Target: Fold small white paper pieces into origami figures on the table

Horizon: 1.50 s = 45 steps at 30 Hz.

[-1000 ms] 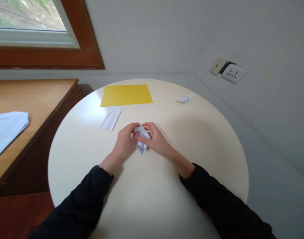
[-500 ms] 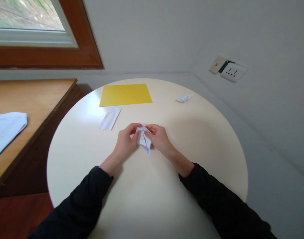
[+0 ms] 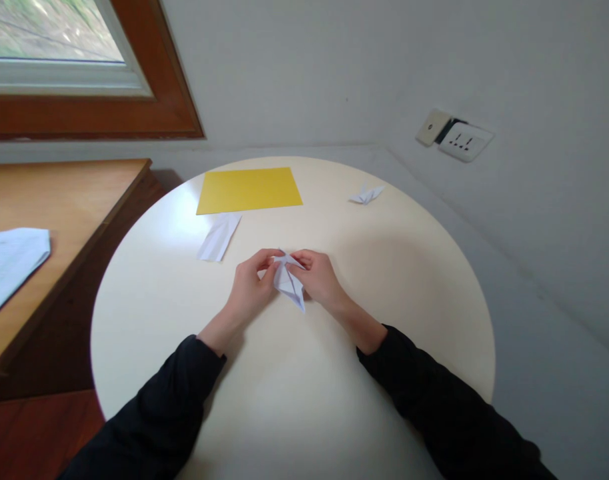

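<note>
A small piece of folded white paper (image 3: 289,283) is held between both hands over the middle of the round table. My left hand (image 3: 253,279) pinches its upper left edge with thumb and fingers. On the other side, my right hand (image 3: 320,275) grips its upper right edge, thumb on top. The paper's pointed end hangs toward me, with a crease running down its length. Fingers cover parts of the upper folds.
On the white round table (image 3: 294,393) lie a yellow sheet (image 3: 249,191), a creased white paper strip (image 3: 219,237) and a folded paper crane (image 3: 367,195). A wooden desk (image 3: 84,193) at left bears papers (image 3: 12,263). A wall socket (image 3: 465,141) is at right.
The folded paper's lower point has swung slightly to the right. Both hands keep their pinch on it, nearly in place. The whole view has shifted a little.
</note>
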Tool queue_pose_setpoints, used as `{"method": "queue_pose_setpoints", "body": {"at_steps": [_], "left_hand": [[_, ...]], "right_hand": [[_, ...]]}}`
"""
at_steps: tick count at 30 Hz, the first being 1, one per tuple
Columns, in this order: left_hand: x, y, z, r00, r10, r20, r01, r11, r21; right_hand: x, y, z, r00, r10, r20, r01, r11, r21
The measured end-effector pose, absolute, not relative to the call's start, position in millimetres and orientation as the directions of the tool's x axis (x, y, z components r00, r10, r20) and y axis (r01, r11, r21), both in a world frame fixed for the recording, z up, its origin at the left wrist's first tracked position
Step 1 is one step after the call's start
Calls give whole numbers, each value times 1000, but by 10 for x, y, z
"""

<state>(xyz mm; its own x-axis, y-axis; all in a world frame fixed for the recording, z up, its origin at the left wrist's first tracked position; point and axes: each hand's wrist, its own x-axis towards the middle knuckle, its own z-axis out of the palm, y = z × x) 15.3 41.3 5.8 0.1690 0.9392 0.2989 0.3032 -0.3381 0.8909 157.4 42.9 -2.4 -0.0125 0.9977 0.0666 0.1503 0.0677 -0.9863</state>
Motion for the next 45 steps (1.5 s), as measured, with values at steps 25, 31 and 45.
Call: {"method": "queue_pose_setpoints", "body": {"at_steps": [25, 31, 45], "left_hand": [[114, 407, 36, 134, 927, 351, 393, -375, 840], [138, 385, 33, 164, 943, 289, 321, -328, 888], [112, 441, 101, 325, 944, 52, 219, -129, 967]], "right_hand": [[1644, 417, 89, -283, 956, -74, 91, -50, -995], [1600, 394, 96, -270, 962, -32, 147, 8, -989], [1597, 384, 70, -153, 988, -31, 236, 6, -972]]}}
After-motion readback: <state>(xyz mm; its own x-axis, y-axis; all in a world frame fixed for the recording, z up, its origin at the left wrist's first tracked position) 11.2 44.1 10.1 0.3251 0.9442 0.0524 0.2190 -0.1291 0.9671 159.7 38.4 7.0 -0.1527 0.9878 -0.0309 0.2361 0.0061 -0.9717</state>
